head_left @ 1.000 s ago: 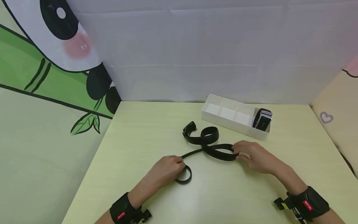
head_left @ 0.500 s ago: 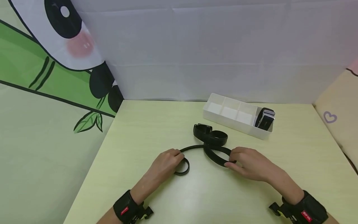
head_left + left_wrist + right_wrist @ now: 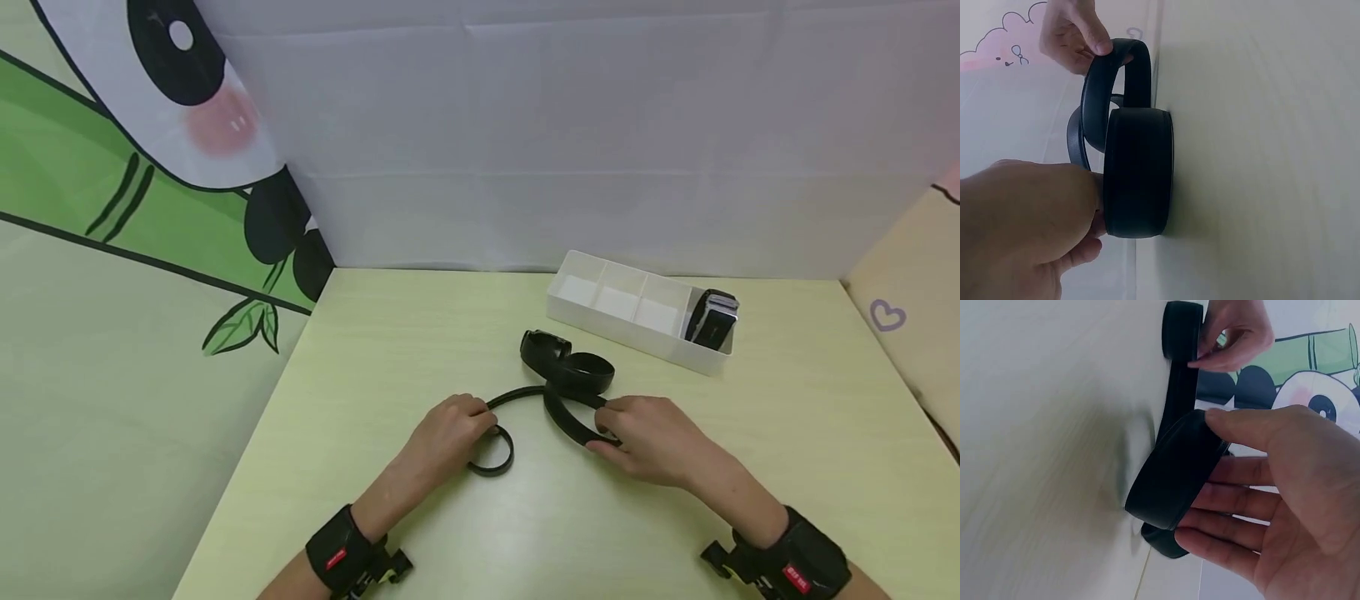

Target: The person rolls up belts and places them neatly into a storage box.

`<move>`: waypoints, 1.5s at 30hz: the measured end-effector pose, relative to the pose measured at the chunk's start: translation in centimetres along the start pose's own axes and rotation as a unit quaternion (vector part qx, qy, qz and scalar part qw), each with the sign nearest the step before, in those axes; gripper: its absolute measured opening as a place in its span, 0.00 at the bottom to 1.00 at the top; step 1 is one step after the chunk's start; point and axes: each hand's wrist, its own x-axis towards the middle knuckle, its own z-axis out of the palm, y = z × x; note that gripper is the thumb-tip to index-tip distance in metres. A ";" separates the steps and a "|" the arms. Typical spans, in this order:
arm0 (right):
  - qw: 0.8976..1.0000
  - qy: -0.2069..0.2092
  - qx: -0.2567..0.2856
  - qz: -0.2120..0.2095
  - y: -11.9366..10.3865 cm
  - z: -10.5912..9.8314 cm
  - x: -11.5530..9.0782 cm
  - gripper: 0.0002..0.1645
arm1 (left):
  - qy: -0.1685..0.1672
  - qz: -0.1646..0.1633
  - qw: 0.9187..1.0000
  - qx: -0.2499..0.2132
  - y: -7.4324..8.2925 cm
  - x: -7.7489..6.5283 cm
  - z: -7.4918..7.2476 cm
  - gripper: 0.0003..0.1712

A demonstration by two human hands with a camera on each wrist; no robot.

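Observation:
A black belt stands on its edge on the pale table, bent into several loops. Its buckle end curls at the far side, away from both hands. My left hand pinches the strap beside a small coil at the near left end. With thumb and fingers, my right hand holds a bend of the strap at the right; in the right wrist view the thumb lies on the upper edge of that bend and the fingertips are behind it.
Behind the belt, to the right, sits a white divided box. Its rightmost compartment holds a rolled black strap with a silvery buckle. A pale cloth wall borders the table's far edge; a printed cloth hangs at left.
My right hand has moved left with its bend of the belt, narrowing the gap to the left hand. The buckle end has shifted right and turned. My left hand has hardly moved.

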 end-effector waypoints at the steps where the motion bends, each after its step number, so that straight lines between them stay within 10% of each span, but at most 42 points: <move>1: 1.000 0.013 -0.006 -0.003 -0.3 0.1 0.2 0.12 | 0.001 -0.002 1.000 -0.010 0.0 0.0 0.0 0.09; 8: 0.986 0.153 0.000 -0.064 -4.8 2.4 3.2 0.08 | 0.015 -0.009 0.999 -0.033 -0.1 -0.1 0.3 0.07; 18: 0.986 0.145 0.079 0.003 -8.0 7.6 6.5 0.19 | 0.017 -0.027 0.995 -0.090 -0.3 -0.2 0.3 0.05; 29: 0.990 0.125 0.054 0.046 -8.2 6.4 6.5 0.17 | -0.008 -0.183 0.945 -0.271 -1.8 -0.6 0.2 0.08; 37: 0.994 0.088 0.040 0.041 -7.8 5.7 6.9 0.12 | -0.030 -0.180 0.915 -0.359 -3.1 0.1 0.8 0.10; 45: 0.992 0.112 0.009 -0.059 -3.8 8.9 8.2 0.10 | -0.048 -0.183 0.901 -0.391 -4.0 1.0 1.4 0.10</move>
